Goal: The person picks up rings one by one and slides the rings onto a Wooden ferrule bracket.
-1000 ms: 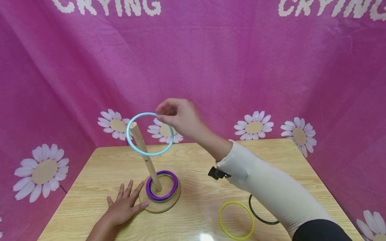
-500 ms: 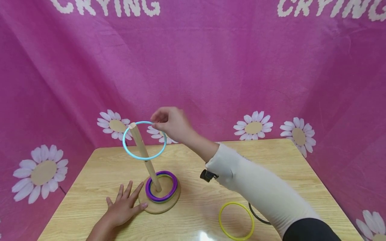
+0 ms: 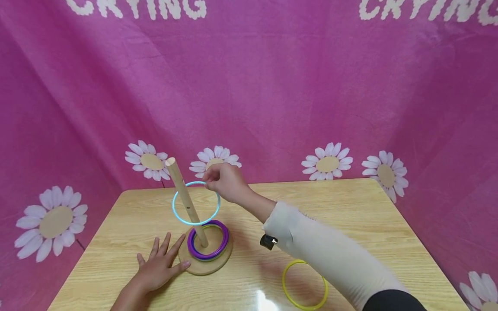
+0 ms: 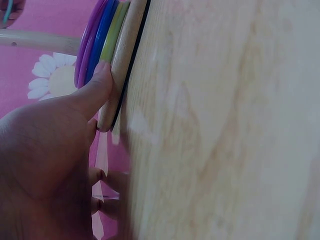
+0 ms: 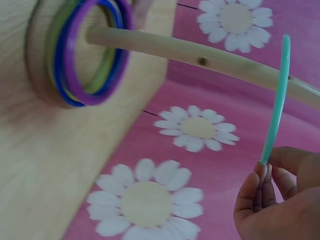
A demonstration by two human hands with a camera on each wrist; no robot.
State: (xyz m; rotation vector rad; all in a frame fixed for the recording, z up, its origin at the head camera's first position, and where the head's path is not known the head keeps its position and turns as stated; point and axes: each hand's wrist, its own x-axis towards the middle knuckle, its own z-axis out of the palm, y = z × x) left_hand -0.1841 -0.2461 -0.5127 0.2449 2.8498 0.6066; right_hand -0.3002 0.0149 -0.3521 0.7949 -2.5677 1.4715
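My right hand (image 3: pixel 228 183) pinches a light blue ring (image 5: pixel 278 95) at its rim. That ring hangs level around the upright wooden post (image 3: pixel 183 194), about halfway down. A purple ring (image 5: pixel 70 60), a blue ring (image 5: pixel 59 70) and a yellow-green ring (image 5: pixel 51 47) lie stacked around the post's foot on the round wooden base (image 3: pixel 210 268). My left hand (image 3: pixel 157 270) lies on the table with fingers spread, its thumb touching the base's edge. In the left wrist view the thumb (image 4: pixel 95 90) presses the base near the stacked rings.
A yellow ring (image 3: pixel 284 283) lies on the wooden table (image 3: pixel 249 276) in front of the right forearm, partly covered by the sleeve (image 3: pixel 323 246). Pink curtains (image 3: pixel 272 86) with daisies stand close behind and on both sides.
My right hand has lowered the light blue ring over the post's top and down around it. The black ring on the table is now hidden by the sleeve. The left hand stays put.
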